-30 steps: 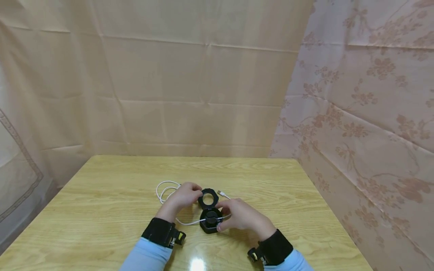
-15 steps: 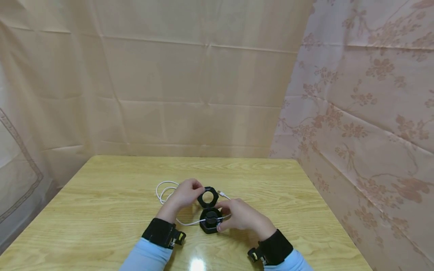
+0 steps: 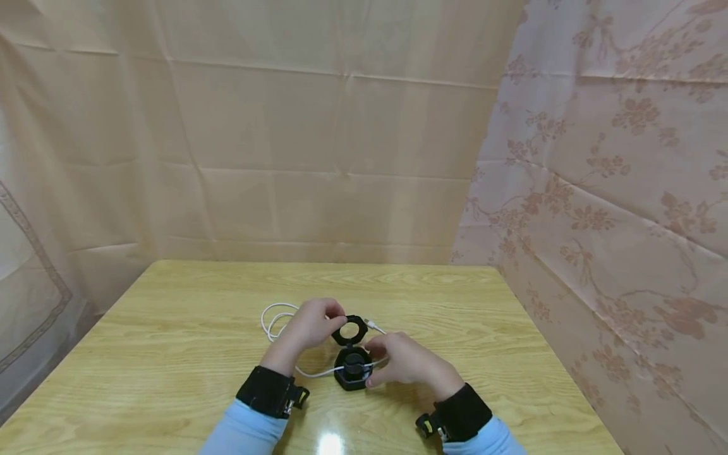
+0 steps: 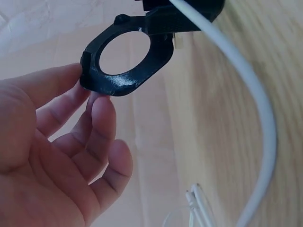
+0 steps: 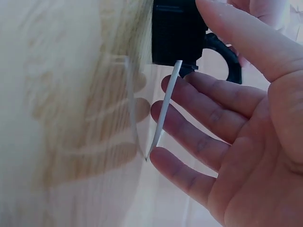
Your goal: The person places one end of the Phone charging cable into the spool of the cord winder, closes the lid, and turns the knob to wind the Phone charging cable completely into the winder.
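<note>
A black, many-sided cable winder case [image 3: 345, 380] sits on the table with its hinged ring lid [image 4: 124, 84] raised at the back. My left hand [image 3: 313, 323] pinches the lid's far edge between thumb and fingers, while its other fingers curl loosely below. At the case's right side, my right hand [image 3: 406, 360] grips the base [image 5: 176, 35] with thumb in front and index finger behind. A white cable [image 3: 320, 375] crosses the round hub inside the base and comes out on both sides. On the right, it passes by my right fingertips.
Behind the left hand, loops of the white cable [image 3: 266, 322] lie on the wooden table [image 3: 205, 328]. The cable's plug end [image 3: 373, 325] points up just right of the lid. A beige curtain [image 3: 273, 158] hangs beyond the table, and a floral cloth [image 3: 603, 189] hangs at right.
My left hand has shifted slightly right and up, tipping the ring lid more upright. My right hand stays at the base almost unmoved.
</note>
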### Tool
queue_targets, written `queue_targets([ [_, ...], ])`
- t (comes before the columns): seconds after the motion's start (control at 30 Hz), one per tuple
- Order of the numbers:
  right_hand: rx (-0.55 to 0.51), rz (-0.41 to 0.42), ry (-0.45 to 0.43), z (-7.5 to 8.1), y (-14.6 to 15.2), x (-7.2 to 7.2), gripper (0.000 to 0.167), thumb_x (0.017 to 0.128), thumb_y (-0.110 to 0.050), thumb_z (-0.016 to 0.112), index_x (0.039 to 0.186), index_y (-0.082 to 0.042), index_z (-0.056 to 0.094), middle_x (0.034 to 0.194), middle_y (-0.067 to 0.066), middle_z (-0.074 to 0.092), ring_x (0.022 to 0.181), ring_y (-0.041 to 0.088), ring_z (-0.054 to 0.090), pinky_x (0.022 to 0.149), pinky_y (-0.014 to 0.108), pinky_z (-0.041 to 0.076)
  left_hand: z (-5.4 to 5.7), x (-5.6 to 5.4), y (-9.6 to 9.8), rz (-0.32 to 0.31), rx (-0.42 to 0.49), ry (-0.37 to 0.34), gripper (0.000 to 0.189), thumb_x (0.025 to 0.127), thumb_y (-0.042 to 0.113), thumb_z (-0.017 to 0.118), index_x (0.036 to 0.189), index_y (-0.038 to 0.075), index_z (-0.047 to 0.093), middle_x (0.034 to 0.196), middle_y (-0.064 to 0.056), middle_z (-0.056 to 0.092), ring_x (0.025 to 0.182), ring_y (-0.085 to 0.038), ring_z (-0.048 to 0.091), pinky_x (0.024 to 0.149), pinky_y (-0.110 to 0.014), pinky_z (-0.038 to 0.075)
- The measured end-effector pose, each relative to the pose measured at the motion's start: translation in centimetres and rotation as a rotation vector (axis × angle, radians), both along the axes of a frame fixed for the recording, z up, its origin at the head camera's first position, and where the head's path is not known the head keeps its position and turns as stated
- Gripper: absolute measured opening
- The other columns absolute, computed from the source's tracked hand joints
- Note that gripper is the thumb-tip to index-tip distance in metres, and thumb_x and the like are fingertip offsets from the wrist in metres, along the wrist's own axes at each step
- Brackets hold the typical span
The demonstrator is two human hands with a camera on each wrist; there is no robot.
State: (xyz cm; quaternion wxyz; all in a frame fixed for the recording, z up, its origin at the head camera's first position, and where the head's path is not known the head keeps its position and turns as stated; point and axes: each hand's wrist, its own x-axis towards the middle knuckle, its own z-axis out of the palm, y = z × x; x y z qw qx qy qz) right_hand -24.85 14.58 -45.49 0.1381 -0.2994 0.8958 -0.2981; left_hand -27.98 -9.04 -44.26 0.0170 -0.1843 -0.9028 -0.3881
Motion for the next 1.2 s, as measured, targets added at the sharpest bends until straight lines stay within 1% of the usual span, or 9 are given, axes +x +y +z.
queue_targets([
  [0.17, 0.008, 0.01, 0.001, -0.1, 0.0, -0.2, 0.05, 0.076, -0.027, 0.091, 0.118, -0.01, 0.071, 0.107, -0.005, 0.072, 0.1, 0.01, 0.065, 0.092, 0.033, 0.051, 0.6, 0.6, -0.3, -0.053, 0.004, -0.016, 0.009, 0.096, 0.018, 0.071, 0.087, 0.016, 0.071, 0.085, 0.007, 0.065, 0.078, -0.012, 0.058, 0.073, -0.036, 0.05],
  [0.37, 0.007, -0.006, -0.016, -0.2, 0.0, -0.2, 0.051, 0.075, -0.028, 0.091, 0.119, -0.009, 0.071, 0.107, -0.005, 0.072, 0.1, 0.01, 0.065, 0.093, 0.034, 0.051, 1.0, 1.4, -0.7, -0.111, -0.026, -0.044, 0.011, 0.097, 0.019, 0.07, 0.086, 0.017, 0.07, 0.081, 0.007, 0.064, 0.073, -0.013, 0.056, 0.065, -0.033, 0.047],
  [0.47, 0.007, -0.014, -0.025, -0.2, 0.0, -0.2, 0.052, 0.075, -0.028, 0.091, 0.119, -0.008, 0.071, 0.107, -0.005, 0.072, 0.1, 0.009, 0.065, 0.093, 0.034, 0.051, 1.0, 1.7, -0.8, -0.141, -0.04, -0.037, 0.011, 0.096, 0.02, 0.071, 0.085, 0.017, 0.07, 0.08, 0.008, 0.064, 0.073, -0.012, 0.056, 0.065, -0.033, 0.047],
  [0.6, -0.007, -0.019, -0.037, -0.3, 0.1, -0.2, 0.052, 0.076, -0.029, 0.091, 0.119, -0.008, 0.071, 0.107, -0.005, 0.072, 0.1, 0.011, 0.065, 0.093, 0.036, 0.051, 0.9, 2.0, -1.0, -0.188, -0.059, -0.001, 0.011, 0.095, 0.02, 0.073, 0.085, 0.017, 0.07, 0.079, 0.01, 0.064, 0.072, -0.011, 0.056, 0.065, -0.033, 0.047],
  [0.73, -0.026, -0.023, -0.057, -0.5, 0.2, -0.3, 0.052, 0.076, -0.028, 0.091, 0.119, -0.009, 0.07, 0.109, -0.004, 0.071, 0.102, 0.013, 0.066, 0.093, 0.037, 0.051, 0.7, 2.2, -1.2, -0.217, -0.09, 0.015, 0.012, 0.094, 0.024, 0.074, 0.084, 0.021, 0.069, 0.078, 0.013, 0.064, 0.072, -0.009, 0.056, 0.066, -0.032, 0.046],
  [0.87, -0.031, -0.021, -0.071, -0.6, 0.3, -0.4, 0.05, 0.076, -0.026, 0.091, 0.118, -0.01, 0.07, 0.11, -0.004, 0.071, 0.104, 0.013, 0.066, 0.094, 0.037, 0.051, 0.6, 2.5, -1.2, -0.237, -0.1, -0.007, 0.013, 0.093, 0.028, 0.075, 0.083, 0.023, 0.068, 0.078, 0.013, 0.064, 0.071, -0.009, 0.056, 0.065, -0.032, 0.046],
  [1.07, -0.039, -0.022, -0.084, -0.8, 0.3, -0.5, 0.045, 0.076, -0.023, 0.09, 0.115, -0.013, 0.07, 0.107, -0.006, 0.071, 0.102, 0.011, 0.065, 0.093, 0.037, 0.05, 0.6, 2.6, -1.2, -0.266, -0.093, -0.049, 0.016, 0.092, 0.029, 0.077, 0.086, 0.019, 0.067, 0.081, 0.01, 0.064, 0.072, -0.011, 0.057, 0.064, -0.033, 0.047],
  [1.2, -0.036, -0.023, -0.071, -0.8, 0.3, -0.6, 0.043, 0.076, -0.023, 0.09, 0.112, -0.014, 0.07, 0.104, -0.008, 0.071, 0.1, 0.01, 0.065, 0.092, 0.036, 0.05, 0.7, 2.7, -1.2, -0.28, -0.097, -0.073, 0.015, 0.091, 0.029, 0.078, 0.087, 0.019, 0.068, 0.082, 0.011, 0.065, 0.074, -0.011, 0.059, 0.066, -0.033, 0.049],
])
